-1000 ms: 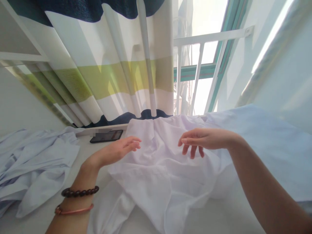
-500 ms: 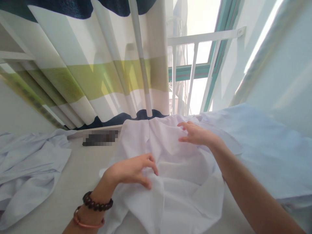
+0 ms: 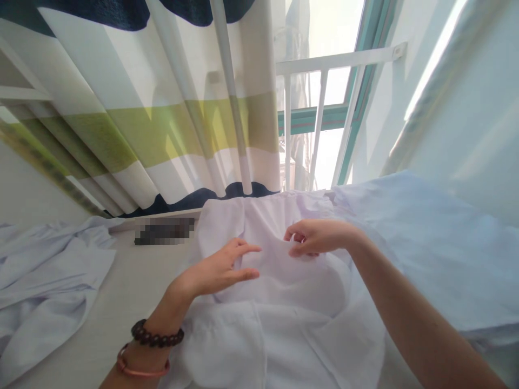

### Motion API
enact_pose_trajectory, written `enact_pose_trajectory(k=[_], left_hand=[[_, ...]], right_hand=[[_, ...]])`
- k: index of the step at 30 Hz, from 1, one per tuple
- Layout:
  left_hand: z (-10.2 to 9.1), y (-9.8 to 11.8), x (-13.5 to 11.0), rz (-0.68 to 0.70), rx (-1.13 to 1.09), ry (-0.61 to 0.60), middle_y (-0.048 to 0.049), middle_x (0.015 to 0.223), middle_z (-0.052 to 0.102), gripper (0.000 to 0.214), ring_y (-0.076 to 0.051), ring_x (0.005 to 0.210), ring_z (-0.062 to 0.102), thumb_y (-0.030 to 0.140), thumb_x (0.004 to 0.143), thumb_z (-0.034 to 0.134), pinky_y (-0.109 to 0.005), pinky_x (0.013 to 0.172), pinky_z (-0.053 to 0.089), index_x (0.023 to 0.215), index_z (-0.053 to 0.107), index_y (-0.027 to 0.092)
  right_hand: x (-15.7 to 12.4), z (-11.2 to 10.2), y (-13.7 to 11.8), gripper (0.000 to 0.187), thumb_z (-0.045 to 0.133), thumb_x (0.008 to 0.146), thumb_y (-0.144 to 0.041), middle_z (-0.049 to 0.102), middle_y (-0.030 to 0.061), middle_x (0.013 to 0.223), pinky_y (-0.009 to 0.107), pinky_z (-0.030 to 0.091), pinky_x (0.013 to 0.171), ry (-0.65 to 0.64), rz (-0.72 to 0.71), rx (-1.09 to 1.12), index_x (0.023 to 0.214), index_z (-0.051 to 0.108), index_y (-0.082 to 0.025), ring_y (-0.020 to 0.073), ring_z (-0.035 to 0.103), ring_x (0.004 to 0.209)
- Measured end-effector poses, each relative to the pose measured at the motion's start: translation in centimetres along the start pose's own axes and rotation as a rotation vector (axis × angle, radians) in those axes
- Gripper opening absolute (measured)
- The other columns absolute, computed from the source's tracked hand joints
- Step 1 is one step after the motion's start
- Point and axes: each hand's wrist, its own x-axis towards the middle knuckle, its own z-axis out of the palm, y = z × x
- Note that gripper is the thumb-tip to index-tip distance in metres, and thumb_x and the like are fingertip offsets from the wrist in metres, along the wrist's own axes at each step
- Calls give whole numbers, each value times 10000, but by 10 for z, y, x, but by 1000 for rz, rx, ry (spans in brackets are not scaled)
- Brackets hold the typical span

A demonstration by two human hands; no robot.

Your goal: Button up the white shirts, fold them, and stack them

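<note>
A crumpled white garment (image 3: 292, 319) lies on the pale table (image 3: 125, 302) in front of me. My left hand (image 3: 221, 267), with two bracelets on its wrist, lies on the cloth with its fingers stretched toward the right. My right hand (image 3: 314, 237) is curled just opposite it, thumb and fingers pinching a fold of the white garment. The two hands are a short gap apart over the garment's upper middle.
A pale blue cloth (image 3: 44, 281) is heaped at the left, and another pale blue cloth (image 3: 430, 243) spreads at the right. A dark phone (image 3: 164, 230) lies near the table's far edge. A striped curtain (image 3: 162, 108) and a barred window (image 3: 320, 108) stand behind.
My left hand has moved up and right across the garment and its fingers have straightened. My right hand has drawn back toward it and curled into a pinch on the cloth.
</note>
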Motion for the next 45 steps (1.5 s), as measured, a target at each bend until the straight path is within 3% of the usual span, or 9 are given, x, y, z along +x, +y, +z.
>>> enact_pose_trajectory(k=[4, 12, 20, 23, 28, 32, 35, 42, 45], left_hand=[[11, -19, 12, -75, 148, -37, -111, 1589, 64, 972, -394, 1428, 91, 570, 639, 717, -535, 1121, 204, 1472, 296, 299], [-21, -42, -6, -248, 193, -133, -81, 1565, 210, 937, -362, 1410, 214, 189, 539, 773, -439, 1141, 229, 1408, 432, 275], [-29, -46, -13, -243, 250, -69, -107, 1556, 232, 692, -340, 1422, 193, 405, 730, 665, -474, 1133, 234, 1376, 483, 237], [-17, -39, -5, -173, 323, 67, -111, 1561, 211, 644, -359, 1430, 145, 447, 762, 630, -520, 1127, 225, 1357, 506, 234], [15, -22, 15, -6, 360, 278, -72, 1586, 122, 702, -316, 1450, 36, 531, 883, 454, -567, 1146, 103, 1492, 239, 254], [35, -11, 22, 237, 280, 91, 2, 1585, 138, 729, -273, 1456, 28, 500, 889, 491, -479, 1169, 161, 1505, 150, 312], [39, -8, 21, 281, 263, -49, -3, 1551, 263, 668, -273, 1445, 136, 423, 885, 539, -469, 1160, 203, 1480, 255, 316], [33, -9, 19, 277, 248, -65, -7, 1488, 400, 493, -271, 1387, 302, 329, 911, 490, -470, 1135, 246, 1401, 428, 337], [31, -12, 22, 283, 164, -4, -6, 1393, 521, 398, -224, 1293, 428, 282, 931, 417, -399, 1118, 286, 1304, 553, 306]], right_hand=[[-2, -1, 2, 281, 544, 809, -342, 689, 58, 998, 268, 467, 621, 85, 69, -49, 1038, 632, -205, 170, 647, 719], [-7, -15, 41, 532, 495, 865, -358, 447, 176, 1383, 379, 429, 921, 561, 315, -241, 1342, 444, -127, 298, 481, 1209], [-12, -21, 44, 443, 583, 794, -384, 635, 112, 1131, 329, 458, 743, 474, 340, -174, 1172, 575, -153, 265, 598, 970], [-9, -18, 32, 286, 549, 799, -375, 660, 81, 977, 302, 426, 635, 477, 262, -209, 990, 628, -178, 233, 608, 832], [-3, -11, 20, 166, 543, 791, -310, 659, 89, 875, 300, 410, 634, 461, 194, -273, 805, 655, -188, 247, 600, 845], [-3, -10, 20, 325, 523, 836, -303, 694, 76, 965, 283, 447, 636, 426, 130, -193, 1113, 651, -192, 209, 628, 788], [-4, -9, 20, 535, 509, 858, -307, 715, 67, 971, 293, 478, 653, 369, 160, -162, 1385, 480, -218, 210, 654, 754], [-3, -5, 17, 615, 499, 847, -245, 610, 87, 1286, 372, 445, 968, 320, 110, -137, 1452, 388, -219, 280, 619, 1091], [-1, -2, 15, 633, 503, 812, -224, 610, 87, 1285, 412, 449, 968, 269, 106, -161, 1438, 412, -237, 296, 614, 1098]])
